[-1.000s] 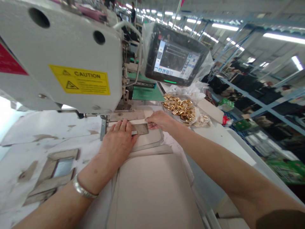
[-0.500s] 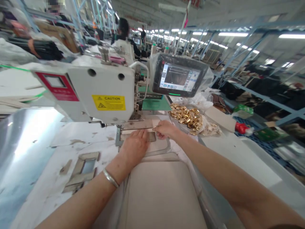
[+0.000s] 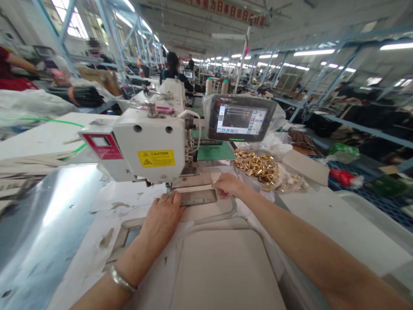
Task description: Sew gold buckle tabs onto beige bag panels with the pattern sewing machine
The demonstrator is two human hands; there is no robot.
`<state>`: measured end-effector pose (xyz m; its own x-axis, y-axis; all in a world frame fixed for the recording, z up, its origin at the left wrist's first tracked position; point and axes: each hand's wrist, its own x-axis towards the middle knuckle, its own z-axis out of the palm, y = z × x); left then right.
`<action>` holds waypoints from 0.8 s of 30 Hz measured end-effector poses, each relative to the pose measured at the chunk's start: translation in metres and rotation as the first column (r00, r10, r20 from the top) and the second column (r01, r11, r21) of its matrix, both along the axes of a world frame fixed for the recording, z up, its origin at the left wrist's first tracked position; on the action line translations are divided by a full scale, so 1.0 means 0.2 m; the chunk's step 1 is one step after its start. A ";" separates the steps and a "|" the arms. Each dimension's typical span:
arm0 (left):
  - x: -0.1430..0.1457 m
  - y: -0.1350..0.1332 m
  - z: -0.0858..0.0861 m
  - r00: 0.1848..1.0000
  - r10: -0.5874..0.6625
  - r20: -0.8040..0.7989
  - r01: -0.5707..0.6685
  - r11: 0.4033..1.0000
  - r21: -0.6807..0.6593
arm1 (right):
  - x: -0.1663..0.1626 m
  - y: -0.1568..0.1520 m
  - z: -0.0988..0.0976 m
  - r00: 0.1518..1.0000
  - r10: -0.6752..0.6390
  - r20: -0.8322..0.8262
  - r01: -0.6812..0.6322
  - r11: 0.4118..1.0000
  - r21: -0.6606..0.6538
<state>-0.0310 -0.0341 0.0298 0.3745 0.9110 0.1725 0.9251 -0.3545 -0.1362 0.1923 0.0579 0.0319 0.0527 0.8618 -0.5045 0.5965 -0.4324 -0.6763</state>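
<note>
A sewing machine (image 3: 151, 146) with a yellow caution label stands ahead. Below its head, a flat metal clamp frame (image 3: 200, 199) lies on a beige rounded panel (image 3: 209, 211), with a pale strip along its slot. My left hand (image 3: 164, 215) rests palm down at the frame's left end, fingers lying over its edge and tips partly hidden. At the right end my right hand (image 3: 229, 185) pinches a small gold-coloured metal piece (image 3: 214, 185), its exact kind too small to make out. Nearer me lies a stack of beige panels (image 3: 226, 267).
A heap of gold metal fittings (image 3: 258, 168) in plastic lies right of the machine, near a lit control screen (image 3: 240, 119). On the left are a metal template (image 3: 124, 234) and a shiny metal tabletop (image 3: 64, 206). Other people (image 3: 174, 69) are farther back.
My left hand has slid left from the middle of the frame to its left end, uncovering the slot. My right hand keeps its pinch at the right end. The view has shifted slightly.
</note>
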 end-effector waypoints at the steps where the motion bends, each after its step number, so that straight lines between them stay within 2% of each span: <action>1: 0.00 0.00 0.01 1.000 0.002 -0.005 -0.002 1.000 -0.018 | 0.00 0.00 0.01 1.000 -0.006 -0.002 0.005 1.000 -0.005; 8: -0.01 -0.01 0.04 0.995 0.075 -0.072 -0.085 0.985 -0.148 | -0.06 -0.03 0.07 1.000 0.003 -0.028 -0.005 0.999 -0.050; 15: -0.08 -0.03 0.05 0.990 0.121 -0.068 -0.129 0.983 -0.134 | -0.20 -0.03 0.07 0.998 0.051 -0.037 -0.054 0.994 -0.090; 24: -0.25 -0.04 0.05 0.975 0.212 -0.066 -0.218 0.970 -0.104 | -0.40 -0.02 0.08 0.991 0.102 -0.087 -0.112 0.988 -0.110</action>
<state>-0.0813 -0.0428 0.0404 0.1733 0.9835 0.0519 0.9737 -0.1632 -0.1593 0.1128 0.0540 0.0475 -0.0815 0.7969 -0.5986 0.5891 -0.4460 -0.6738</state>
